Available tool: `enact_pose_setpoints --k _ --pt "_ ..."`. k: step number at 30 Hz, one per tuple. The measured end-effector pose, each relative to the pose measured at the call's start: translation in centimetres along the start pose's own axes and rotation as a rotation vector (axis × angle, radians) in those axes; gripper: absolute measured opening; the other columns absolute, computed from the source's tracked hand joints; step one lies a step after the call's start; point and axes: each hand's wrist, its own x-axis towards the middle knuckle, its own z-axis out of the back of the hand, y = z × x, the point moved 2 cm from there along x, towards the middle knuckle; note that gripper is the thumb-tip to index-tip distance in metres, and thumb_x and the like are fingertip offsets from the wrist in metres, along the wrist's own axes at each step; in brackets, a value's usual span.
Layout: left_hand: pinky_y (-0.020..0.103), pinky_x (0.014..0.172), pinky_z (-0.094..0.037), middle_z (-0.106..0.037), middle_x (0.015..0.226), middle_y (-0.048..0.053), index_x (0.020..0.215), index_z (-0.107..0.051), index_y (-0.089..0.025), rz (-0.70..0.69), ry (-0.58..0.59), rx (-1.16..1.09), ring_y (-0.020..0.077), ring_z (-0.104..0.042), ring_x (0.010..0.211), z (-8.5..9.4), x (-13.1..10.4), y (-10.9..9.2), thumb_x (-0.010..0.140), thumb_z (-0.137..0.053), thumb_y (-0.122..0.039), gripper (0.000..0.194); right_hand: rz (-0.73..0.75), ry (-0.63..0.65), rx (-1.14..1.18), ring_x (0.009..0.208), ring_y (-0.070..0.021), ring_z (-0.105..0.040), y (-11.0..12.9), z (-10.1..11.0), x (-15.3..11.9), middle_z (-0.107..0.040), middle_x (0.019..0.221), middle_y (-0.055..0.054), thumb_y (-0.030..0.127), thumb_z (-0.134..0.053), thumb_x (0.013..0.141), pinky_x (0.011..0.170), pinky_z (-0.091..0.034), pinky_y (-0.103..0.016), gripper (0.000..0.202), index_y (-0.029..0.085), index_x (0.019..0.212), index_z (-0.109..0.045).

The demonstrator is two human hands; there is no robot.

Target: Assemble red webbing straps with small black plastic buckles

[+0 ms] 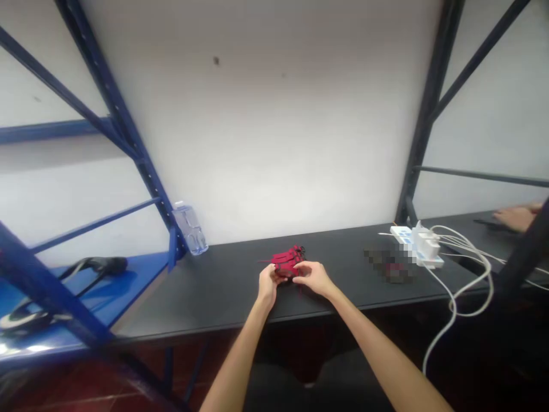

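Observation:
Both hands are at a small red fabric item with black bands and thin red strands (pixel 288 260), just above the dark tabletop. My left hand (pixel 268 285) grips its left side from below, thumb on top. On the other side my right hand (pixel 315 277) has thumb and fingertips closed at its right edge. Small black loops stick out at the item's upper right corner. Its exact kind is too small to make out, and the fingers hide its lower part.
A clear plastic bottle (pixel 191 229) leans at the back left. To the right lie a pixelated patch and a white power strip (pixel 418 246) with looping white cables (pixel 484 269). Metal frame posts flank the black table (pixel 206 297). Another person's hand (pixel 517 216) is at far right.

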Motion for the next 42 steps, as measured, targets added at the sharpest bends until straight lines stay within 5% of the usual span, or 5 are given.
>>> enact_pose_setpoints --k 13,19,30,36,42 --pt "0.025 0.049 -0.043 -0.066 0.059 0.005 0.070 -0.057 -0.014 0.011 -0.246 -0.088 0.0162 -0.061 0.050 1.5 1.1 0.4 0.073 -0.047 -0.028 0.018 -0.091 -0.042 0.085 0.073 -0.0221 -0.070 -0.8 -0.3 0.1 -0.074 0.081 -0.007 0.028 -0.074 0.063 0.074 -0.056 -0.033 0.029 0.017 0.090 -0.073" --pt "0.024 0.048 -0.041 -0.067 0.060 0.005 0.073 -0.057 -0.014 0.003 -0.195 -0.029 0.0165 -0.061 0.050 0.8 0.7 0.4 0.072 -0.051 -0.030 0.017 -0.064 -0.158 -0.027 0.071 -0.0192 -0.069 -2.2 0.7 0.7 -0.073 0.077 -0.006 0.022 -0.068 0.067 0.072 -0.055 -0.030 0.021 0.015 0.087 -0.070" --pt "0.025 0.049 -0.041 -0.063 0.055 0.002 0.067 -0.058 -0.015 -0.031 -0.074 0.119 0.0142 -0.056 0.047 0.0 0.0 0.1 0.077 -0.056 -0.038 0.025 -0.113 -0.235 -0.441 0.082 -0.0225 -0.064 -5.0 8.7 1.6 -0.071 0.084 -0.009 0.023 -0.060 0.076 0.080 -0.046 -0.034 0.012 0.020 0.080 -0.071" --pt "0.023 0.054 -0.042 -0.064 0.066 0.000 0.082 -0.059 -0.017 -0.089 0.069 0.300 0.0144 -0.059 0.057 -0.9 -0.9 -0.5 0.077 -0.065 -0.043 0.028 -0.152 -0.268 -0.498 0.081 -0.0222 -0.064 -5.5 8.6 1.5 -0.071 0.086 -0.008 0.032 -0.054 0.081 0.076 -0.045 -0.032 0.021 0.020 0.086 -0.071" --pt "0.023 0.055 -0.041 -0.062 0.064 0.000 0.089 -0.063 -0.017 -0.140 0.077 0.414 0.0138 -0.057 0.054 -1.5 -1.5 -0.9 0.078 -0.064 -0.046 0.031 -0.115 -0.282 -0.519 0.089 -0.0245 -0.060 -3.5 6.7 0.5 -0.069 0.092 -0.010 0.033 -0.048 0.085 0.082 -0.043 -0.035 0.026 0.018 0.089 -0.069"
